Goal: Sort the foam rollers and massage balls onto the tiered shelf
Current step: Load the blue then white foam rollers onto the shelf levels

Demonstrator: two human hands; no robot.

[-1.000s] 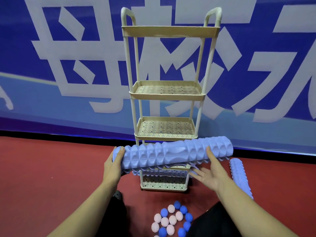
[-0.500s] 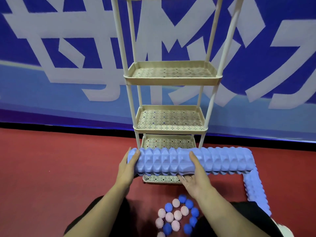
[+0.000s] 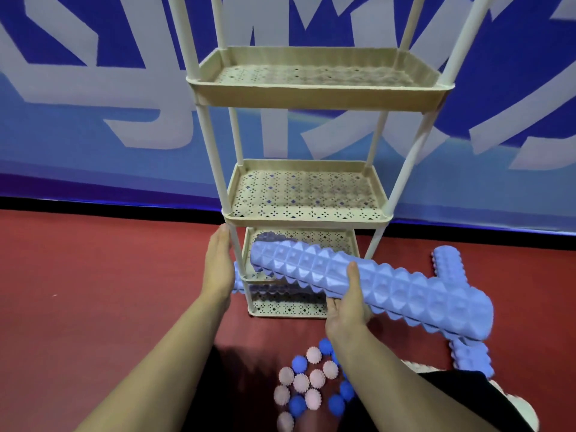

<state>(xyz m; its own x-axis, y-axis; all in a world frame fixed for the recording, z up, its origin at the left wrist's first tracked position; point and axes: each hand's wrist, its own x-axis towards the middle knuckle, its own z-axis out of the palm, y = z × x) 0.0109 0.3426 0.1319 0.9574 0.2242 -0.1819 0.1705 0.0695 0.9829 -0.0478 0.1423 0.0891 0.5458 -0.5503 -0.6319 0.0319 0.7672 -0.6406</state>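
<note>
Feeding a roller into the rack is the job right now, and it is half in! Start with the big piece: the cream plastic tiered shelf with perforated trays (image 3: 307, 218) stands on the red floor against a blue and white banner wall (image 3: 93, 104), its two upper visible trays bare. Next, the long lilac foam roller with a pyramid-studded surface (image 3: 389, 288) sits slanted, its far end poked between the posts over the bottom tray, its near end sticking well out to the right. Under it, a second lilac roller (image 3: 280, 289) already lies across that bottom tray, one end jutting past the left post. A third lilac roller (image 3: 448, 263) waits on the floor to the right.

The right hand (image 3: 347, 310) has the grip here, thumb over the top and fingers beneath the slanted roller. The left hand (image 3: 219, 266) is flat and relaxed beside the left front post, holding nothing, touching or nearly touching it.

Down by the knees, a cluster of pink and blue spiky massage balls (image 3: 307, 381) lies untouched.

My read: the next move needs the roller swung level and slid leftward so it settles beside its twin.
</note>
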